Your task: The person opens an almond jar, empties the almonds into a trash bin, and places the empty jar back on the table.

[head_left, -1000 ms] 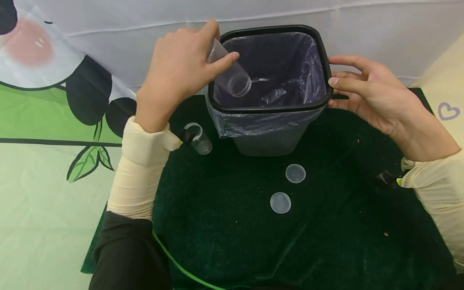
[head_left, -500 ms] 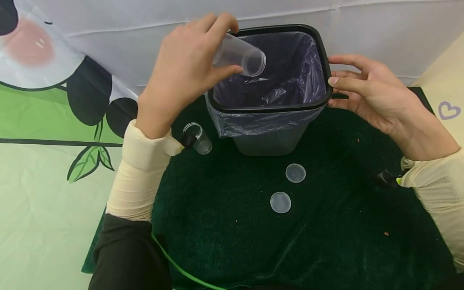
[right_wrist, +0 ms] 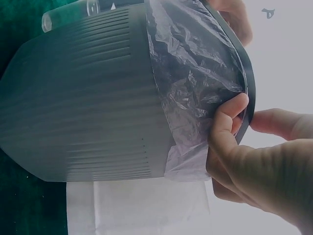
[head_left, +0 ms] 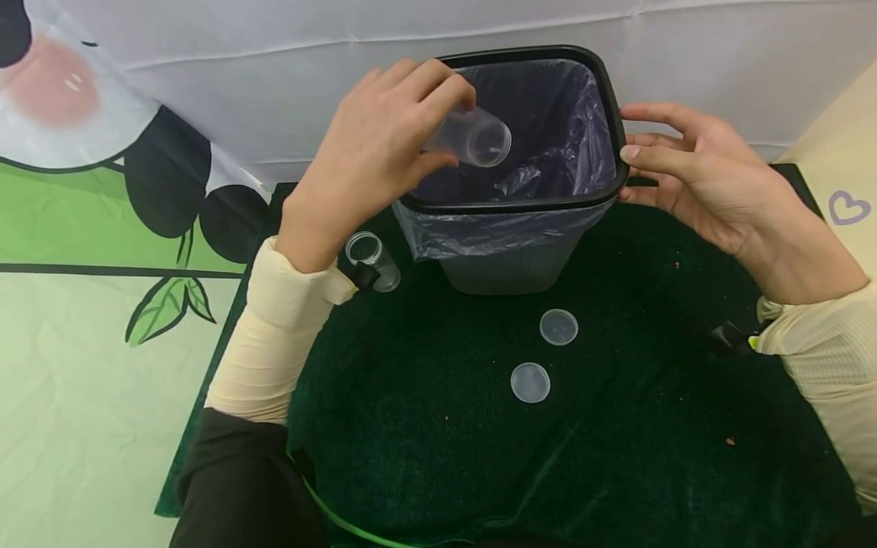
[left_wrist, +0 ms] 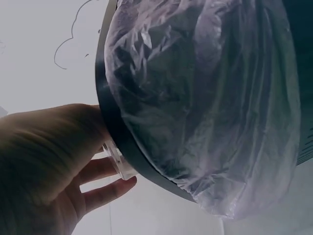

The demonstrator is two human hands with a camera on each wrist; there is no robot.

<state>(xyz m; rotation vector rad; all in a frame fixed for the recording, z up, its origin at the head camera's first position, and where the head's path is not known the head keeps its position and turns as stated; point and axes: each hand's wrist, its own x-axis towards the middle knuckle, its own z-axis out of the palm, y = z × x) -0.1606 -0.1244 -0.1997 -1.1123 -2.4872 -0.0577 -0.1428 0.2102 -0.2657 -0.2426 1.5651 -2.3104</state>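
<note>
My left hand [head_left: 390,129] grips a clear plastic jar [head_left: 473,138] tilted over the mouth of a trash can [head_left: 507,266]. The jar's open end points right and down, above the bag-lined inside. In the left wrist view, the can's rim and the bag [left_wrist: 195,98] hide most of the jar. My right hand [head_left: 712,171] pinches the can's black rim at its right side, thumb on one side and fingers on the other, as the right wrist view shows. A plastic bag [right_wrist: 190,83] lines the can and hangs over its rim.
A second clear jar [head_left: 384,270], uncapped, stands left of the can. Two round clear lids [head_left: 558,327] lie in front of it on the dark green cloth [head_left: 438,457]. A green cable [head_left: 342,525] runs near the front edge. A white fabric wall [head_left: 308,46] rises behind.
My left hand rose with the jar, then came down and right, farther over the can. The jar turned from pointing steeply down to lying more sideways. My right hand stayed put.
</note>
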